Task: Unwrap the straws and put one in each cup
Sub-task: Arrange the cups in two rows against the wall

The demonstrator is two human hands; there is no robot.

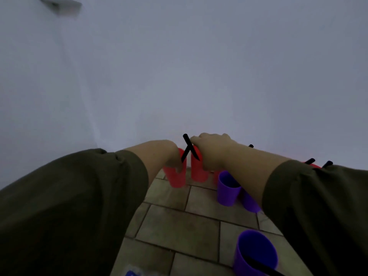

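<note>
Against the pale, smooth wall at the far edge of the tiled surface [179,222], my two hands meet over a pair of red cups. My left hand [175,156] curls down around the rim of the left red cup [175,178], a plain tapered cylinder of matte plastic; whether those fingers are clamped or loose I cannot tell, since they are mostly hidden behind my wrist. My right hand [211,150] is closed in a fist above the right red cup [198,172], pinching a thin black straw [191,146] that slants down toward it. A second black straw [185,154] crosses it, so the two form an X between my hands. Both of my sleeves are a dull olive cloth, softly creased.

Nearer me stand purple cups of the same tapered shape: one [228,189] just right of the red pair, another [250,202] half hidden behind my right forearm, and a third [255,253] at the bottom edge with a black straw [262,266] leaning inside it. More dark straw tips [309,161] poke up past my right sleeve. Beige rectangular tiles with dark grout lines, slightly mottled, cover the surface.
</note>
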